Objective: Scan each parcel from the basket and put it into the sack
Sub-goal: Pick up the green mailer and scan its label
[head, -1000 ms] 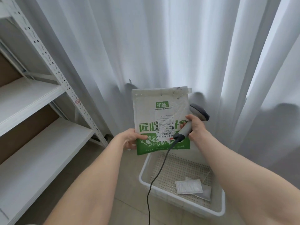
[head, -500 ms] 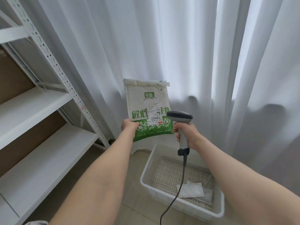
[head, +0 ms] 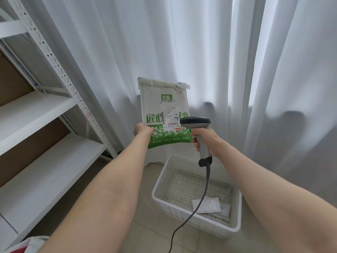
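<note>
My left hand (head: 143,130) pinches the lower left corner of a white and green padded parcel (head: 162,105), held upright in front of the curtain with its shipping label facing me. My right hand (head: 207,141) grips the handle of a grey barcode scanner (head: 197,125); the scanner's head sits just right of the label and overlaps the parcel's right edge. Its dark cable hangs down across a white plastic basket (head: 158,183) on the floor. Two flat pale parcels (head: 207,204) lie at the basket's near right. The sack is not clearly in view.
A white metal shelving rack (head: 36,110) with bare shelves fills the left side. White curtains (head: 237,61) hang behind everything. A bit of white and red fabric (head: 27,244) shows at the bottom left corner. Tiled floor surrounds the basket.
The scanner swung from tilted in front of the parcel's label to upright at its right edge. Both hands and the parcel shifted slightly left in the view.
</note>
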Tool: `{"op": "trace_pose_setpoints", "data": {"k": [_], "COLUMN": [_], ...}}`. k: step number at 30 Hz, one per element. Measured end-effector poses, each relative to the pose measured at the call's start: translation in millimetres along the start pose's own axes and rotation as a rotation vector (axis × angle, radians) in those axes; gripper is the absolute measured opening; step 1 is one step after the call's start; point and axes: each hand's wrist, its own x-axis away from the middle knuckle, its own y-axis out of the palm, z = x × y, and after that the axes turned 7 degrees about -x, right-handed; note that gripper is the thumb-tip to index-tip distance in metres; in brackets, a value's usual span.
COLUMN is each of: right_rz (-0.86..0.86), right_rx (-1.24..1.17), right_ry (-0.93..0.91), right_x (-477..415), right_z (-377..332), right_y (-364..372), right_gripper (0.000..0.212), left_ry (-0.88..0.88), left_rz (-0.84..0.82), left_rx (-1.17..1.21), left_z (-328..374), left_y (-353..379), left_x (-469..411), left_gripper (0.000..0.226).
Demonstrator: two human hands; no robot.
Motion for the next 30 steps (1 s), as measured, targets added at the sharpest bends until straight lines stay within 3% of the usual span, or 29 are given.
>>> {"op": "trace_pose_setpoints", "data": {"k": [14, 20, 25, 30], "right_rz": [-0.013, -0.025, -0.002, 0.027], "right_rx": [0.083, 0.009, -0.144, -0.132], "right_ry": [0.011, -0.023, -0.046, -0.059], "right_x": [33, 36, 35, 32], "right_z": [-11, -7, 9, 38], "right_y": [-8, -4, 13, 45], "right_gripper": [0.005, 0.003, 0.008, 0.017], "left_ry": [0.008, -0.007, -0.035, -0.070], "left_rz": [0.008, -0.009, -0.079, -0.095], "left_rx": [-0.015, 0.005, 0.033, 0.046], "left_z": [-4, -8, -22, -59], "left_y": [-7, -16, -45, -99], "left_x": [16, 26, 42, 62], "left_gripper": [0.029, 0.028, 0.029, 0.034]}}
